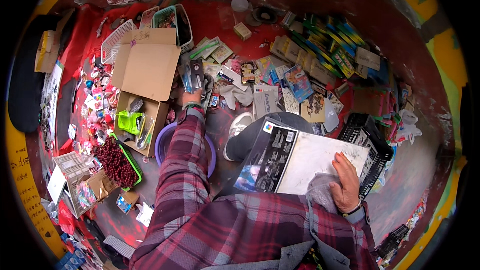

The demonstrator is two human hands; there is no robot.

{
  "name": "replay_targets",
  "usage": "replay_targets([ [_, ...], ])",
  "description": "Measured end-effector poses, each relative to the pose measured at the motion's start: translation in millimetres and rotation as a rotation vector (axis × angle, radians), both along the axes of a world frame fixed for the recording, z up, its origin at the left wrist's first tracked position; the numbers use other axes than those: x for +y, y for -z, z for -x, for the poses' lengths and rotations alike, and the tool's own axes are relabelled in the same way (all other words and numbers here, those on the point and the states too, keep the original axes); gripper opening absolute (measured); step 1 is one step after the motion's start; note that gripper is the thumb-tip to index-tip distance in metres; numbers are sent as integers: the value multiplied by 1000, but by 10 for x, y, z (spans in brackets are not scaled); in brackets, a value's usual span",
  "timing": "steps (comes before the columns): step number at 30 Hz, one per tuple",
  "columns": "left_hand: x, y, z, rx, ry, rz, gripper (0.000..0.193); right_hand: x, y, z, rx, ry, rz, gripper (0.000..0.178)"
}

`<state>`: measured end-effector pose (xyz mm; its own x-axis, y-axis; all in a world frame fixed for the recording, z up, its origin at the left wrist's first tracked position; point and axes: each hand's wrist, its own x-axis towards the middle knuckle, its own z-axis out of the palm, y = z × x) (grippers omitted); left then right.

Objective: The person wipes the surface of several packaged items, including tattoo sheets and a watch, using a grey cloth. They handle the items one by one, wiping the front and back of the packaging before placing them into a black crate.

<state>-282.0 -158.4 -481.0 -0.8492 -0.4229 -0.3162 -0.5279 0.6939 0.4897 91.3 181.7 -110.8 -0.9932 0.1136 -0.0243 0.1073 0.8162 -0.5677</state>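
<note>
My left hand (192, 97) reaches out to the far side of the purple basin, its fingers closed at the lower end of a slim, clear bluish package (186, 77). A black package (197, 73) with a pale item in it stands against that one. Across my lap lies a large flat package (272, 160), part black with print and part plain white with smudges. My right hand (346, 182) rests on its white part, fingers stretched out flat and thumb apart. Beside the thumb, a crumpled grey cloth (322, 188) lies on the package, partly under the hand.
An opened cardboard box (145, 70) with a bright green item stands left of the purple basin (212, 155). Booklets and packets (299, 82) cover the floor ahead, near stacked boxes (320, 45). A black crate (372, 142) sits at right; dark red beads (116, 162) fill a green basket.
</note>
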Motion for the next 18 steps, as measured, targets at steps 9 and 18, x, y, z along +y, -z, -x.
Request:
replay_targets([
  [9, 207, -121, 280, -261, -12, -55, 52, -9, 49, 53, -59, 65, 6, 47],
  [18, 397, -785, 186, -313, -484, -1773, 23, -34, -61, 23, 27, -48, -111, 39],
])
